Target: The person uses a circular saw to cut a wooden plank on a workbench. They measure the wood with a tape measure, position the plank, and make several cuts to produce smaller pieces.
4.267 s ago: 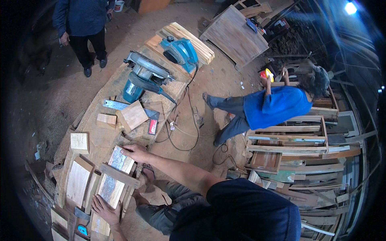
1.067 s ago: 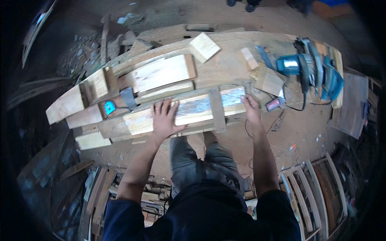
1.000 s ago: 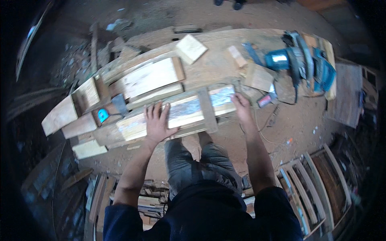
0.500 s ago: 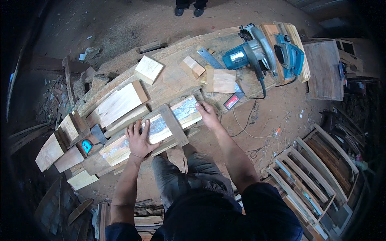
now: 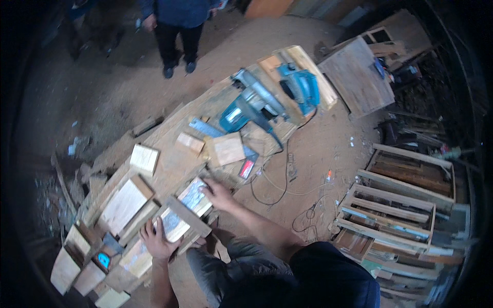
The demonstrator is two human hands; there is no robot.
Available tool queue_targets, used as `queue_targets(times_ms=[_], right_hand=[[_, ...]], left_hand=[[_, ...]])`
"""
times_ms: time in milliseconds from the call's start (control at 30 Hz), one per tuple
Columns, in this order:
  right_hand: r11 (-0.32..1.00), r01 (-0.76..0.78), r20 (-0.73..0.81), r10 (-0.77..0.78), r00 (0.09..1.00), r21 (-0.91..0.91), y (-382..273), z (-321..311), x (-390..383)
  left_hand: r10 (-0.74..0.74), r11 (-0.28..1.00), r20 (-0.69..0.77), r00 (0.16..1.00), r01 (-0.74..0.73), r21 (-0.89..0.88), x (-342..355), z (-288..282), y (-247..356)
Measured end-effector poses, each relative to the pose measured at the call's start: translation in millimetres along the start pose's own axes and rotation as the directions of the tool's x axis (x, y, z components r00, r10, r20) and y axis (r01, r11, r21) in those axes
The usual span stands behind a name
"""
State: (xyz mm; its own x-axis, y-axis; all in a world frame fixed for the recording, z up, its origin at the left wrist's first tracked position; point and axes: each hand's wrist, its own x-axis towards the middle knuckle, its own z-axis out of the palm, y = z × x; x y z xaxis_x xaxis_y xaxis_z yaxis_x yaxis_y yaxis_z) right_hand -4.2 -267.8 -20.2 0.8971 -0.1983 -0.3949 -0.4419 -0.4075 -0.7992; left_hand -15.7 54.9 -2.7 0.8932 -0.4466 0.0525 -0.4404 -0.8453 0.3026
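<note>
Low and left of centre, the pale, silver-streaked board (image 5: 193,196) lies slanted on the bench (image 5: 171,173), under a dark crosspiece (image 5: 189,216). My left hand (image 5: 158,242) is spread over it, its grip wide and not closed around anything. My right hand (image 5: 217,195) has its fingers at the board's upper end; whether that grip pinches it I can't tell. I judge the step in hand to be steadying the board; shifting it would call for a firm hold at both ends. My palms hide parts of it, its underside is unseen, blur softens the edges, and the person (image 5: 177,28) at the top is cut off.
</note>
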Motion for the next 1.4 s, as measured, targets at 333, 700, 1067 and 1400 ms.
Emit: queue_targets(times_ms=[333, 700, 1067, 1400], right_hand=[[0.988, 0.081, -0.206, -0.106, 0.973, -0.129, -8, 16, -27], [0.913, 0.208, -0.31, -0.322, 0.894, -0.35, 11, -62, -86], [0.549, 0.302, 0.036, -0.442, 0.896, -0.779, -5, -102, 38], [0.6, 0.163, -0.003, -0.266, 0.964, -0.783, 17, -150, 48]], left_hand=[[0.035, 0.997, -0.003, 0.999, -0.035, 0.064, -12, 14, -1], [-0.013, 1.0, 0.017, 1.0, 0.012, 0.024, -5, 0, 3], [-0.055, 0.998, 0.071, 0.996, 0.054, 0.012, -1, 0, 4], [-0.037, 0.999, 0.035, 0.999, 0.037, 0.002, 1, -1, 1]])
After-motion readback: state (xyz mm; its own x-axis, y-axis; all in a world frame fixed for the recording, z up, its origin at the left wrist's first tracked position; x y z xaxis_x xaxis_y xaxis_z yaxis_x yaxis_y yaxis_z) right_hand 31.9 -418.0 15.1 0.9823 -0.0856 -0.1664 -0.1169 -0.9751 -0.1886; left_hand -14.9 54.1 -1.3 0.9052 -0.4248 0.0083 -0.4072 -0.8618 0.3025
